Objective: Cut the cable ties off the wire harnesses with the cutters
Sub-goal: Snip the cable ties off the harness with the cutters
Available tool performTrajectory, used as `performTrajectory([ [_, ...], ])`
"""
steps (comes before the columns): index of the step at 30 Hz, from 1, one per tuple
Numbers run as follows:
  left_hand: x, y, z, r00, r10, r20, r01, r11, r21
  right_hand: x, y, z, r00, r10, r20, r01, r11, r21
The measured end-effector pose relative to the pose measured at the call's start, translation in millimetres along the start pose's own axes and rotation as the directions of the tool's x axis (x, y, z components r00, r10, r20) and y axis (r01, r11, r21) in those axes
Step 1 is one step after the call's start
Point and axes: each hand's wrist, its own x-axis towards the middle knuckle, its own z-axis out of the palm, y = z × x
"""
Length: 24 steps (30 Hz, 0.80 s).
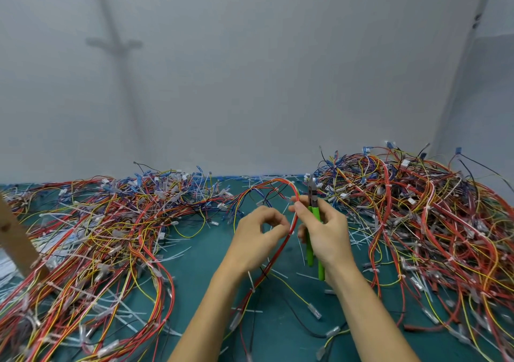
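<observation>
A red wire harness [274, 258] arches up over the green table between my hands. My left hand [257, 239] pinches the bundle near a white cable tie [290, 233]. My right hand [324, 230] grips the green-handled cutters [313, 246], jaws pointing up and away, and its thumb and forefinger also touch the harness higher up. Another white cable tie [251, 285] sits lower on the same bundle, near my left forearm. The cutter jaws [313, 191] stand apart from the ties.
A big pile of tangled harnesses [417, 222] fills the right side. A flatter spread of harnesses [97, 236] covers the left. Cut white ties [178, 253] litter the green mat [211, 256]. A wooden post [15, 239] leans at the left edge. A grey wall stands behind.
</observation>
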Motion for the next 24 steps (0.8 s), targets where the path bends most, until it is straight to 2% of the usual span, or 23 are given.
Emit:
performTrajectory([
  [5,-0.7,-5.2,-1.3,0.991,0.017,0.13,-0.015,1.0,-0.019,1.4,0.5,-0.7,0.999,0.03,-0.025,-0.031,1.0,-0.006],
  [10,0.3,-6.1,3.4,0.991,0.017,0.135,-0.02,1.0,0.023,2.4,0.9,-2.2,0.999,0.052,-0.01,-0.052,0.998,-0.025],
  [12,1.3,-4.9,3.0,0.991,0.004,0.134,0.001,0.999,-0.033,3.5,0.3,-4.0,0.998,0.065,-0.009,-0.065,0.998,-0.014],
  [15,3.0,-3.8,1.4,0.994,-0.08,0.078,0.096,0.967,-0.237,4.4,-1.3,-4.9,0.995,0.096,-0.02,-0.096,0.995,-0.001],
  [18,3.3,-3.3,0.8,0.979,-0.205,0.016,0.19,0.871,-0.452,3.8,-2.8,-4.7,0.995,0.095,-0.01,-0.095,0.995,0.004],
  [22,5.3,-2.5,0.7,0.933,-0.356,0.051,0.283,0.641,-0.713,-0.3,-4.5,-1.5,0.994,0.06,0.091,-0.061,0.998,0.011],
  [24,6.7,-2.6,0.6,0.922,-0.383,0.065,0.281,0.542,-0.792,-1.7,-3.2,0.1,0.985,0.052,0.166,-0.041,0.997,-0.068],
])
